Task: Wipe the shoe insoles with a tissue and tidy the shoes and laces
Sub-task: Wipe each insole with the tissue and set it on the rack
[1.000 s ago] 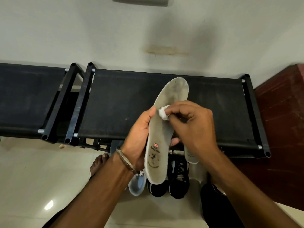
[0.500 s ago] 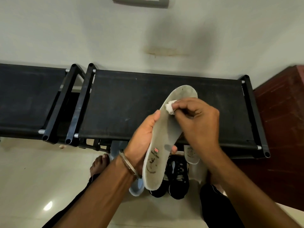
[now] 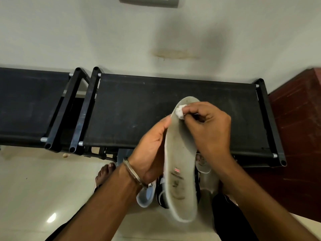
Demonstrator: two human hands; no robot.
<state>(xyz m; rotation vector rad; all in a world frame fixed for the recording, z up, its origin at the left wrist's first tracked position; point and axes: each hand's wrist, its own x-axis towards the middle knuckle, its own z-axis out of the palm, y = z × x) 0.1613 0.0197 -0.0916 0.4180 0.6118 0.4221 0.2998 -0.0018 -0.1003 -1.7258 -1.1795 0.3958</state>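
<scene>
Two hands, one insole [image 3: 180, 171] gripped in left hand [image 3: 151, 153], one tissue wad [image 3: 179, 111] pinched by right hand [image 3: 208, 129].

Plain off-white wall [image 3: 86, 32] with a brownish smear [image 3: 175, 54] at mid-height and a grey frame edge [image 3: 147, 1] at the top. Against it, two black fabric benches: long one [image 3: 139, 110] centre, second one [image 3: 29, 101] to the left, frames nearly touching. Glossy cream tiled floor [image 3: 34, 180] below, one bright light reflection [image 3: 51, 217]. Dark red-brown wooden panel [image 3: 298, 127] on the right.
</scene>
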